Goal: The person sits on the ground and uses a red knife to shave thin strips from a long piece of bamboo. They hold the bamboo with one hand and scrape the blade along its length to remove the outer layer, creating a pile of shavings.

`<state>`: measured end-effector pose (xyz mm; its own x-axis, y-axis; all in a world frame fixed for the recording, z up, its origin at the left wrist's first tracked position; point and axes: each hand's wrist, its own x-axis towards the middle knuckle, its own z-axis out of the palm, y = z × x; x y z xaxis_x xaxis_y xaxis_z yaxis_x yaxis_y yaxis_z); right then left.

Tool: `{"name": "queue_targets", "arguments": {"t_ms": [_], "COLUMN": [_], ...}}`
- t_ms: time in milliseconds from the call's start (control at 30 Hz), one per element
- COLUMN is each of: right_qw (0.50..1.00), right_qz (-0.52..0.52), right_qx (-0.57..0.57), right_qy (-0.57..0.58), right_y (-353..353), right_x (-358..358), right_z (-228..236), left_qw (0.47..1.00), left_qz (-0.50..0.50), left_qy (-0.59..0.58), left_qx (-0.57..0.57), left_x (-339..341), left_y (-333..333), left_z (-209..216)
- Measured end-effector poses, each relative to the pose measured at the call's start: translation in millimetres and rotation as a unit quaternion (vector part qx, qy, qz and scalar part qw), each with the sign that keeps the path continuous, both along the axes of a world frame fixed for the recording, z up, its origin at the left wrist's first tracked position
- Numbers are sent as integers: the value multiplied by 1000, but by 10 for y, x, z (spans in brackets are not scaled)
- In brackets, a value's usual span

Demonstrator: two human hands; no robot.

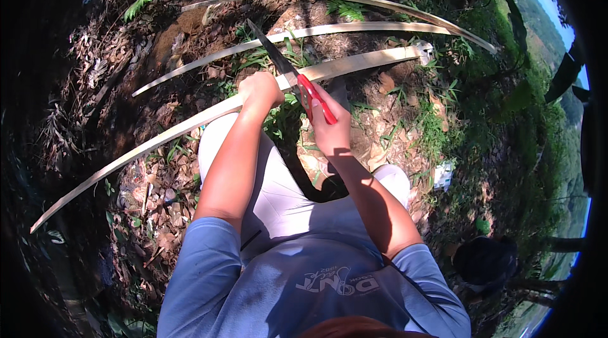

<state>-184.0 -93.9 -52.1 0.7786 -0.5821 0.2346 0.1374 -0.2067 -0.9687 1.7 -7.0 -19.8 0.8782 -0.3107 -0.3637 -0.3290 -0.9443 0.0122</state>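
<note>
A long pale wooden strip point(354, 63) runs slantwise across my lap side, from the lower left up to the right. My left hand point(259, 91) is closed around it, near my left knee. In my right hand point(332, 126) is a hand saw point(277, 56) with a red handle and a dark, tapering blade. The blade crosses the strip just right of my left hand, its tip pointing away and to the left. Whether the teeth are cutting into the strip cannot be made out.
Beyond lie two more pale strips, a nearer one point(237, 48) and a farther one point(380, 2). Dry leaves, grass and fern fronds point(345, 5) cover the ground. A small whitish object point(443, 175) sits right of my knee. Greenery slopes away at the right.
</note>
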Motion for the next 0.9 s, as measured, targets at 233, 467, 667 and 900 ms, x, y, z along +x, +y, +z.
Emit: {"name": "queue_targets", "arguments": {"t_ms": [233, 467, 667, 900], "right_qw": [999, 994, 997, 991], "right_qz": [13, 42, 12, -6], "right_qx": [31, 87, 0, 100], "right_qy": [-15, 46, 73, 91], "right_y": [12, 14, 59, 91], "right_x": [249, -1276, -2456, -2281], "right_z": [-135, -408, -45, 255], "left_qw": [1000, 1000, 998, 990], "left_qz": [0, 8, 12, -42], "left_qy": [-11, 18, 58, 122], "left_qx": [5, -4, -15, -55], "left_x": [8, 55, 70, 337], "left_y": [-10, 27, 21, 47], "left_z": [6, 17, 37, -202]}}
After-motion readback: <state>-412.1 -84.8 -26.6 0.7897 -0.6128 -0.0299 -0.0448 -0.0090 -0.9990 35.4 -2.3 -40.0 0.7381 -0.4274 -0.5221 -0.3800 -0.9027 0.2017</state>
